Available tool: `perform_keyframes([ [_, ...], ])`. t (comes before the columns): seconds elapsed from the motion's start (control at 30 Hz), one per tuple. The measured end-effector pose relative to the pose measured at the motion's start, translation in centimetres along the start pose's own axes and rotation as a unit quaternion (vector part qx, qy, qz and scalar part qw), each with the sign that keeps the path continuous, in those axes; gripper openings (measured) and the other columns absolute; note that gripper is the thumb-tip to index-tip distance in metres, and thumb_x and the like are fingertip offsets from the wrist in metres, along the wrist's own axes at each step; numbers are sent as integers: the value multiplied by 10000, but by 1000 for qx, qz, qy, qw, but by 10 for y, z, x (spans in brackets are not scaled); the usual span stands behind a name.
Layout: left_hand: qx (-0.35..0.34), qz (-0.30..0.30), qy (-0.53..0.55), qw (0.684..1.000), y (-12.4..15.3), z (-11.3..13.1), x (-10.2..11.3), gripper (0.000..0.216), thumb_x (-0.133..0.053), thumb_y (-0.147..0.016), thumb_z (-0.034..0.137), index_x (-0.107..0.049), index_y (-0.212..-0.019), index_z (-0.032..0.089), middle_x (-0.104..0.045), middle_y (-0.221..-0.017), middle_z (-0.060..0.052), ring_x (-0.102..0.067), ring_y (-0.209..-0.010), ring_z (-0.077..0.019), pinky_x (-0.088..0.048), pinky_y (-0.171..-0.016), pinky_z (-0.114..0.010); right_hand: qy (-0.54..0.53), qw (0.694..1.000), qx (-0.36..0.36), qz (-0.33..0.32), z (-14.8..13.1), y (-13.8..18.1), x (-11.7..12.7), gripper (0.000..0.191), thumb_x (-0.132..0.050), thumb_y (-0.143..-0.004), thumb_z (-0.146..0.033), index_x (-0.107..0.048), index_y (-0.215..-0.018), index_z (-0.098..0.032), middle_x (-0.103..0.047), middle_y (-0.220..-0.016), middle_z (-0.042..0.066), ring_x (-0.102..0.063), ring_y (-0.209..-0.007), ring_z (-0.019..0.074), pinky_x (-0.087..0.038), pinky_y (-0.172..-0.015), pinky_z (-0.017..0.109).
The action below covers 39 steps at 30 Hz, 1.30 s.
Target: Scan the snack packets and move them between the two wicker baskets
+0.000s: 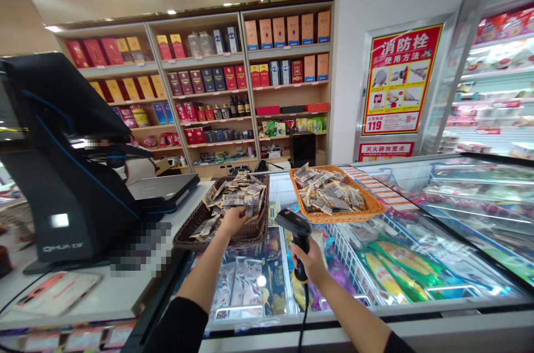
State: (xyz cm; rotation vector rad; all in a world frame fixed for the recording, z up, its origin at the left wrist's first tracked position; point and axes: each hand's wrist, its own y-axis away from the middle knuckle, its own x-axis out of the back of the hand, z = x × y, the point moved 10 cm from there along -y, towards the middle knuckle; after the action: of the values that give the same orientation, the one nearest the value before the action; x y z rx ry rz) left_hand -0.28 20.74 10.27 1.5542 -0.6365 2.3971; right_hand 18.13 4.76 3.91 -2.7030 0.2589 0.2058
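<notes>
My left hand (233, 222) reaches into the dark brown wicker basket (177, 239), its fingers closed on a small clear packet (252, 205) with dark contents. Many similar packets lie heaped around it. A black barcode scanner (294, 224) is gripped by its handle in my right hand (311, 261), its head pointing up and to the left. The scanner's cable hangs down toward the front edge. Just beyond the scanner, an orange wicker basket (367, 205) holds more of these packets. Both baskets rest on the freezer's glass top.
A chest freezer (375, 317) with bagged frozen goods spreads below my hands. At left a black checkout terminal (62, 175) stands on a white counter (120, 292), with a flat scale (162, 189) beside it. Shelves (246, 58) of boxed goods line the back wall.
</notes>
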Motion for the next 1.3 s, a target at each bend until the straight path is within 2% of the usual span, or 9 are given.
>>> perform_keyframes([
  [0.73,-1,1,-6,1000,1,1,-1,269,-499,-757,373,-447,-579,177,-439,-537,25,-423,-550,-115,-237,-533,-227,-22,999,-25,9,2,1,0,279,-592,-767,-433,-499,-823,-176,-483,-494,-60,-412,-366,86,-351,-386,220],
  [0.87,-2,-1,-11,1000,-2,-2,-2,292,-488,-771,388,-460,-572,176,-451,-538,20,-417,-542,-115,-235,-531,-228,-52,997,-25,42,1,-2,8,295,-611,-745,-446,-477,-744,-183,-493,-497,-52,-413,-359,78,-348,-378,215],
  [0.97,0,17,-20,1000,-6,1,7,290,-486,-777,393,-491,-587,174,-478,-551,9,-437,-563,-124,-248,-540,-228,-75,991,-4,112,-4,-6,28,310,-617,-735,-456,-462,-699,-190,-494,-499,-48,-432,-366,82,-360,-380,216],
  [1.07,1,76,10,997,-14,23,27,272,-473,-792,400,-548,-672,168,-536,-596,-5,-476,-592,-133,-288,-560,-223,-101,970,36,217,-13,-8,60,305,-625,-732,-440,-443,-695,-198,-489,-502,-55,-448,-379,88,-377,-391,222],
  [1.17,-26,115,103,988,-30,69,34,288,-443,-820,397,-599,-851,157,-621,-721,-30,-535,-653,-140,-343,-594,-218,-130,938,57,315,-15,-5,89,307,-637,-719,-425,-420,-713,-208,-480,-503,-66,-445,-375,90,-386,-393,228],
  [1.23,-45,84,149,984,-47,109,17,330,-467,-814,421,-604,-945,150,-651,-779,-45,-564,-685,-149,-367,-604,-220,-149,916,55,369,-11,-2,103,307,-645,-710,-410,-411,-736,-213,-484,-515,-72,-448,-378,91,-392,-392,229],
  [1.3,-30,42,177,983,-62,141,-10,396,-522,-786,440,-588,-1031,137,-668,-825,-63,-588,-701,-156,-387,-613,-223,-162,900,49,401,-6,1,113,302,-643,-710,-401,-407,-742,-215,-490,-520,-74,-450,-382,91,-391,-389,226],
])
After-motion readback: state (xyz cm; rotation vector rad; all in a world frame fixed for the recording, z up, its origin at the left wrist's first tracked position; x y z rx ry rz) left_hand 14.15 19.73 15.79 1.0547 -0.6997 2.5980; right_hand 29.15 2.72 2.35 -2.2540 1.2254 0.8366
